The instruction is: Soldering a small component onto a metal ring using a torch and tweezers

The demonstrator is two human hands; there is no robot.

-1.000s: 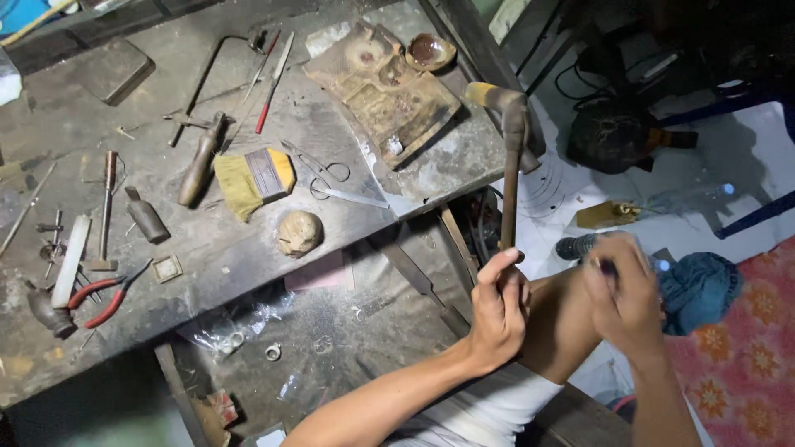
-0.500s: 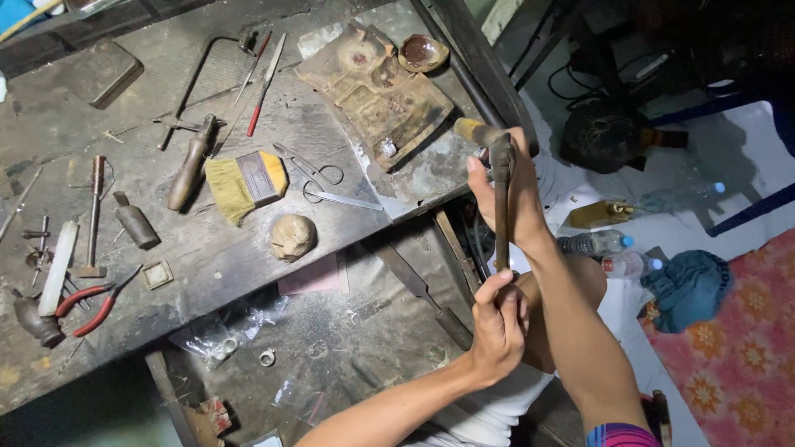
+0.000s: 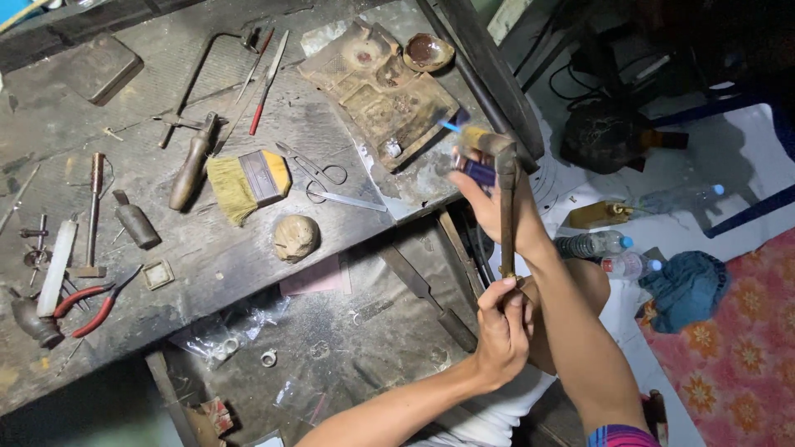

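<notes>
Scissors (image 3: 319, 178), brush (image 3: 247, 180) and clay lump (image 3: 295, 237) crowd the tabletop (image 3: 207, 257) middle; a bare strip runs along its near edge.

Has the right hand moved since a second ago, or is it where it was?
Yes. The right hand has gone from beside the left hand, low on the torch, up to its head by the workbench edge, holding a blue lighter.

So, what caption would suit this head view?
Left hand grips torch base; right hand lights its tip with a lighter.

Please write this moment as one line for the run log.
left hand: grips torch stem | right hand: lighter at nozzle | blue flame
</notes>
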